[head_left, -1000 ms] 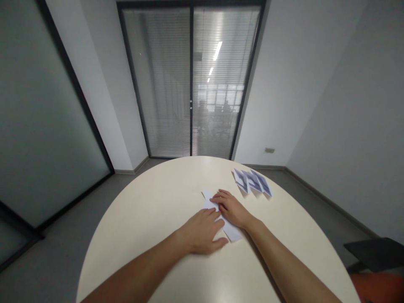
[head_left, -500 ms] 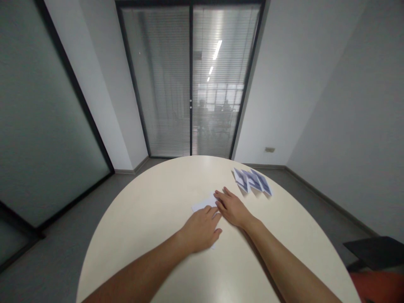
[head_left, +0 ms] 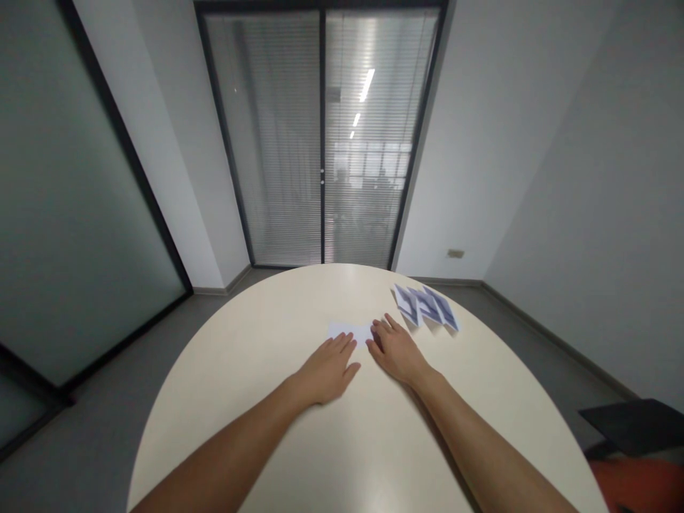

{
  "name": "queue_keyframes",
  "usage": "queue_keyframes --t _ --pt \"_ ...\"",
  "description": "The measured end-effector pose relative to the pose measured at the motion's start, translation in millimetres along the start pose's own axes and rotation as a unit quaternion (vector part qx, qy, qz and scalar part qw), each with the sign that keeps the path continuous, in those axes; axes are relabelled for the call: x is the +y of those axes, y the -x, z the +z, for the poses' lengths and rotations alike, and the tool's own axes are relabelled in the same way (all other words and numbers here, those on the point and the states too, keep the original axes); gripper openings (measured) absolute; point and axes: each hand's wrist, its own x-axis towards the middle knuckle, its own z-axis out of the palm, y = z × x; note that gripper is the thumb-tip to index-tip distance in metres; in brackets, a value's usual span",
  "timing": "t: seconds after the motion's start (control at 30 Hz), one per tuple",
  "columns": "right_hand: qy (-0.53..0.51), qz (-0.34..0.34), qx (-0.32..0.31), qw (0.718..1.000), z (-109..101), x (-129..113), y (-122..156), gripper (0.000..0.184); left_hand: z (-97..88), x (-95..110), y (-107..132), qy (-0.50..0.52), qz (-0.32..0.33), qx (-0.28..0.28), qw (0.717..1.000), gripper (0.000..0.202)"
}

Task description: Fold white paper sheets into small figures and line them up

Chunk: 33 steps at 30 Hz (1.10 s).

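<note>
A small white sheet of paper (head_left: 360, 338) lies flat on the round table, partly covered by my fingers. My left hand (head_left: 328, 368) rests at the sheet's near left edge, palm down, with the fingers stretched out and the thumb apart. At the sheet's right end is my right hand (head_left: 396, 349), its fingers bent and touching the paper. Whether the right fingertips pinch the edge or only press on it is not clear. Beyond the right hand stands a zigzag-folded card (head_left: 427, 307) with a blue and white print.
The cream round table (head_left: 224, 385) fills the lower middle. A black chair part (head_left: 635, 426) and a red seat (head_left: 638, 484) are at the lower right. Behind the table is a glass partition with blinds (head_left: 323, 142).
My left hand has moved left, away from the right hand. The paper has turned to lie more level, and my right hand has shifted slightly right.
</note>
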Motion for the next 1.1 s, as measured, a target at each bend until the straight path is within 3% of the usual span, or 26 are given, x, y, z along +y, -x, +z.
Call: queue_keyframes --t 0.2,0.37,0.5,0.67,0.87,1.1 --pt "-0.055 -0.004 -0.062 0.997 1.2 4.6 7.2 0.05 2.6 -17.0 -3.2 0.029 0.032 0.007 0.999 0.054" --pt "-0.039 0.012 -0.049 0.998 -1.8 -1.8 6.1 0.043 3.6 -12.2 -2.7 -0.008 -0.019 -0.016 1.0 0.065" --pt "-0.029 -0.017 -0.024 0.999 -5.4 -2.7 5.5 0.034 0.3 -8.6 -2.0 -0.033 -0.063 -0.017 0.997 0.066" --pt "-0.024 -0.058 0.0 0.998 -8.7 0.2 5.0 0.03 -1.2 -12.6 -3.2 -0.046 -0.055 0.016 0.997 0.058" --pt "-0.036 -0.046 0.008 0.998 -13.0 -3.6 4.6 0.023 0.9 -13.6 -4.6 -0.069 -0.04 0.047 0.996 0.049" --pt "-0.043 -0.043 0.001 0.998 -19.8 -10.3 4.2 0.023 -9.6 -2.4 -2.4 -0.11 -0.045 0.087 0.989 0.037"
